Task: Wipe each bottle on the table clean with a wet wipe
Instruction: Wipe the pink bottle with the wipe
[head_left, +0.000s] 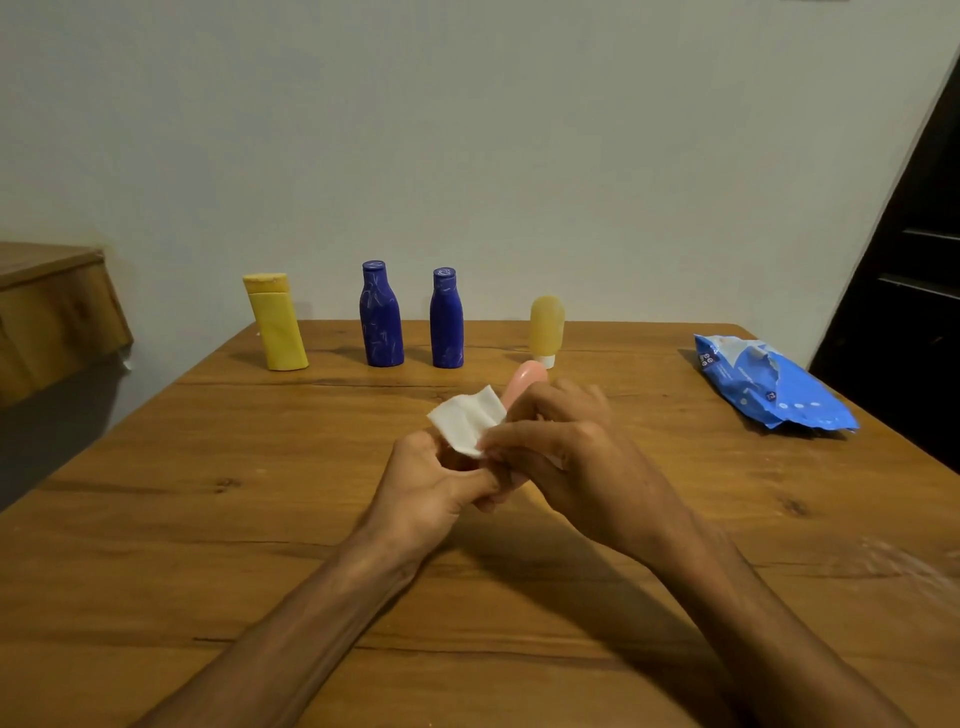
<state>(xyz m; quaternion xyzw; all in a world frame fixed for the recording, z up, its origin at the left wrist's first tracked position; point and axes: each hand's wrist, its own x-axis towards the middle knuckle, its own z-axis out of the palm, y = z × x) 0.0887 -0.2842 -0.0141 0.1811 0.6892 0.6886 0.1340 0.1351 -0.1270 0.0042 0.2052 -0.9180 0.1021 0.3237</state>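
Head: fingers (492, 441) pinch wipe (466, 420) against bottle (525, 382).

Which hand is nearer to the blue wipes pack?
Right. The right hand is left of the blue wipes pack; the left hand lies further left, beyond it. Together they hold the pink bottle and white wipe.

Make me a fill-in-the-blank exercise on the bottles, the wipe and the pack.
The blue bottles standing at the back number ___. The bottle held between the left hand and the right hand is ___ in colour. The wipe at the hands is ___. The blue wipes pack lies on the table to the person's ___.
Missing words: two; pink; white; right.
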